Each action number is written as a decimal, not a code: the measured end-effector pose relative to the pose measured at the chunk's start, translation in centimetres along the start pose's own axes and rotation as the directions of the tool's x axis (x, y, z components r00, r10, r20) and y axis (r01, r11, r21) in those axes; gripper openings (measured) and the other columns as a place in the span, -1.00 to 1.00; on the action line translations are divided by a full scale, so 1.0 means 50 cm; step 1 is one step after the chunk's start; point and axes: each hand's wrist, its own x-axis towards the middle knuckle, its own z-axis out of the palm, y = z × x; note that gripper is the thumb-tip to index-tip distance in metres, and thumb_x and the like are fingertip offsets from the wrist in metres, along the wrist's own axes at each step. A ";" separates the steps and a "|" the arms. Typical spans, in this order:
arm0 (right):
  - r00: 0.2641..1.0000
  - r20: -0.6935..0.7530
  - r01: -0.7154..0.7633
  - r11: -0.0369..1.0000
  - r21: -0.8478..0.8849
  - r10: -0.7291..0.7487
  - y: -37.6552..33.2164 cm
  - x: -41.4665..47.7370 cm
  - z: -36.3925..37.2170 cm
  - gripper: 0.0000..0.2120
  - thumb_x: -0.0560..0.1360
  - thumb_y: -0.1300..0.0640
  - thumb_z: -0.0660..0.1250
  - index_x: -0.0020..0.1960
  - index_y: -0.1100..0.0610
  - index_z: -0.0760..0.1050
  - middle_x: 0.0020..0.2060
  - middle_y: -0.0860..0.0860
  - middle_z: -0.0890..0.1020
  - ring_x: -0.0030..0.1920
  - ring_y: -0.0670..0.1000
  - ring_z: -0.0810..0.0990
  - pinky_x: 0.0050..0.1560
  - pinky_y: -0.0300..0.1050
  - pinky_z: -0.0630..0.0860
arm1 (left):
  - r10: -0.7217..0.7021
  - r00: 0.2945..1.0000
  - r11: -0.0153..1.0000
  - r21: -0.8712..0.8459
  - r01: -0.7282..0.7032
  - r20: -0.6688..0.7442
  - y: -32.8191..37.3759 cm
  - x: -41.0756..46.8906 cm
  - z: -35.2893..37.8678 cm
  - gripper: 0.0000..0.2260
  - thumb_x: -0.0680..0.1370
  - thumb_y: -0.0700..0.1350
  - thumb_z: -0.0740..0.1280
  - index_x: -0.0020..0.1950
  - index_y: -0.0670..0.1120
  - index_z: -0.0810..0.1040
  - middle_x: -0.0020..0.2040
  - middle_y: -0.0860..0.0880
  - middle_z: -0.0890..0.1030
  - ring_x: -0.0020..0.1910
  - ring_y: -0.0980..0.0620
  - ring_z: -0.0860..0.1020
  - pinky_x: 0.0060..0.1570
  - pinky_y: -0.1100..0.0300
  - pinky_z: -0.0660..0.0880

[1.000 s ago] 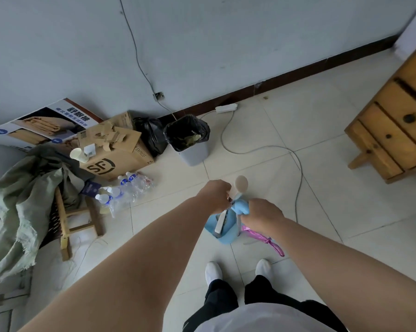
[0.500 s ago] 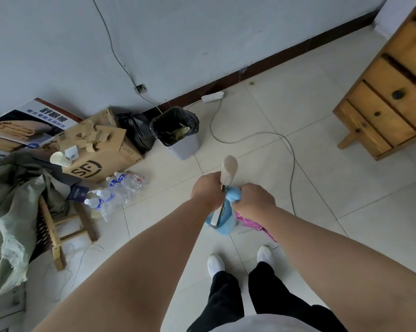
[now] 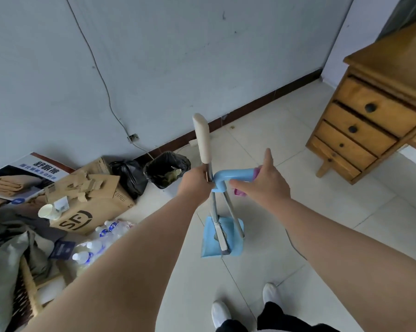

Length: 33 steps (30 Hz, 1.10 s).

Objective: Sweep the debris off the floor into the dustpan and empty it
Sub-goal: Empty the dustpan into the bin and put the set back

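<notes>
Half a second before, both of your hands were closed tight and close together over the tops of the two handles. Then your right grip had let its fingers go: they stood straight and spread, the forefinger pointing up and the thumb stretched to the left. Your left grip had stayed closed. The cream cap of the broom also stood higher above your left grip than before, and the two hands were a little further apart.

The dustpan was low in front of you, over the floor just ahead of your shoes. I could not tell if it touched the floor. Its two thin rods went up to the bent blue handle, which lay between your two hands. The broom's shaft ran down beside the rods, and its head lay inside the pan.

Your left grip was wrapped around the broom's shaft, right under the cream cap. Your right grip was open and only touched the blue handle, which lay across the hand between thumb and forefinger. A pink piece showed just beside this hand. The lined bin stood at the far edge of the floor, by the wall.
</notes>
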 end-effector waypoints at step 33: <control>0.944 -0.209 0.316 0.877 0.361 -0.254 -0.109 0.486 -0.270 -0.62 0.45 0.08 0.49 0.20 0.13 0.46 -0.06 -0.05 0.61 -0.06 -0.08 0.57 0.07 -0.27 0.47 | 0.225 0.962 0.971 0.119 -0.208 -0.157 0.529 0.386 -0.167 -0.71 0.48 0.15 0.36 -0.19 -0.07 0.63 -0.38 0.03 0.52 -0.41 0.09 0.46 -0.44 0.27 0.35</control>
